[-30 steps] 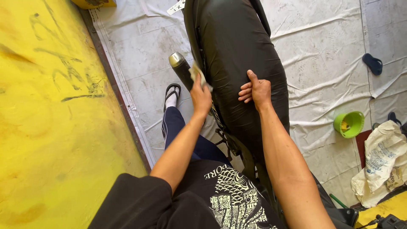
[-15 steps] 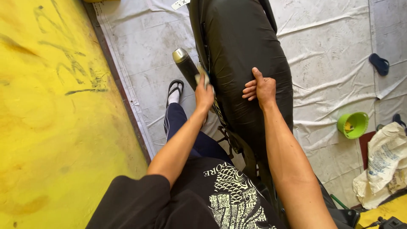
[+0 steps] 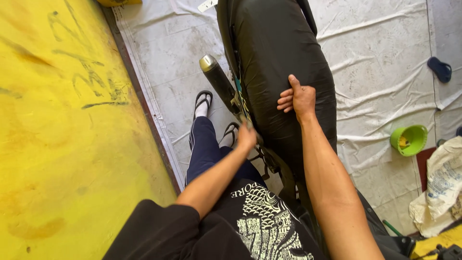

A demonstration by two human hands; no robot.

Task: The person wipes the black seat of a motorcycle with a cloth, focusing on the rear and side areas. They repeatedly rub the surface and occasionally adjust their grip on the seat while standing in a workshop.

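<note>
Black, smooth vinyl motorcycle seat (image 3: pixel 284 62) runs up the middle of the view, above a white wrinkled floor sheet (image 3: pixel 370 62). Right hand (image 3: pixel 297 98) lies flat on the seat's upper surface, fingers loosely together, pressing rather than gripping anything. Left hand (image 3: pixel 246 136) is at the seat's left lower edge, near the bike's frame; fingers curled, but I can't tell whether it pinches anything.

Handling call: seat cover looks soft and slightly slick over firm padding, gives under the palm, likely tears if snagged. Whole seat probably medium-heavy and stiff at the base; best grip would be the underside rim, not the skin.

Chrome-tipped dark exhaust pipe (image 3: pixel 217 79) sits just left of the seat.

Containers: bright green round plastic bowl (image 3: pixel 408 139) on the sheet, well right of the bike, holds something small and yellowish, unclear. White printed sack (image 3: pixel 440 185) beside it, contents hidden.
</note>
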